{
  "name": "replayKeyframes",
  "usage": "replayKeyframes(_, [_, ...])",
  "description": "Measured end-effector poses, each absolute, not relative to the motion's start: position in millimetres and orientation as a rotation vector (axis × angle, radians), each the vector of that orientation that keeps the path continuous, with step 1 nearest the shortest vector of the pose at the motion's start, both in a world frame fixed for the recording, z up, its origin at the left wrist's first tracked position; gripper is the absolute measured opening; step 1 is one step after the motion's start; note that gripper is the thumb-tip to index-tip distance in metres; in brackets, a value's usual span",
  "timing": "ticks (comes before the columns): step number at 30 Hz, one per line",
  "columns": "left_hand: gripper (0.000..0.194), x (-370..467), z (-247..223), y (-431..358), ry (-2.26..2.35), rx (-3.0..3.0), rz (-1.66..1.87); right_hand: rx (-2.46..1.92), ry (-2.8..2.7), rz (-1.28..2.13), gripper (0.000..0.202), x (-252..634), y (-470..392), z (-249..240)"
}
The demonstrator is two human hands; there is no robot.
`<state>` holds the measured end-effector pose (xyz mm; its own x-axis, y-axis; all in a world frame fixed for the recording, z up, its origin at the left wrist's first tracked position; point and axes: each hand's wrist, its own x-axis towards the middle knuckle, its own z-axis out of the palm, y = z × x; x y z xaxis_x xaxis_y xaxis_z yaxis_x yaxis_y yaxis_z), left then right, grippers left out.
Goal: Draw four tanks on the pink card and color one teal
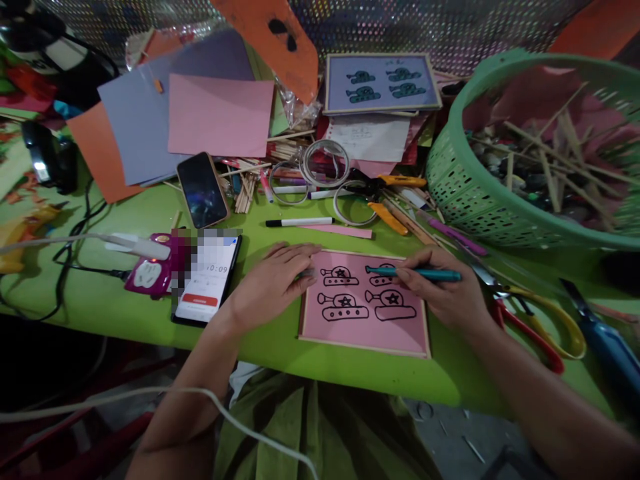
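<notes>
A pink card point(345, 337) with a thin pale frame lies on the green table, bearing several black outline drawings of tanks with stars. My right hand point(440, 287) rests at the card's right side and grips a teal marker point(437, 274), its tip over the upper right drawing. At the card's upper left edge lies my left hand point(275, 283), fingers close together and partly bent; a small dark piece shows by its fingertips, too unclear to name. Beyond the card are a white marker with a black cap point(300, 222) and a pink paper strip point(345, 231).
A green basket point(450, 160) of sticks stands at the right back. Scissors point(540, 333) and a blue cutter point(605, 347) lie at the right. Two phones point(203, 190) and a magenta power socket point(150, 273) are at the left. A framed purple card point(345, 103) sits behind tape rolls point(325, 160).
</notes>
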<state>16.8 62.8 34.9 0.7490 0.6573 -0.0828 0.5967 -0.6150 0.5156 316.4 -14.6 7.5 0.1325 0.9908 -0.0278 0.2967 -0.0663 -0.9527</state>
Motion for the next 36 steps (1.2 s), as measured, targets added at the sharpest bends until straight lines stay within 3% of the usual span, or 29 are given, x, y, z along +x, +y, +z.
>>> replayKeyframes(36, [0.025, 17.3, 37.2, 62.8, 0.955, 2.408, 0.139, -1.504, -1.296, 1.024, 0.030, 314.9, -13.4, 11.6])
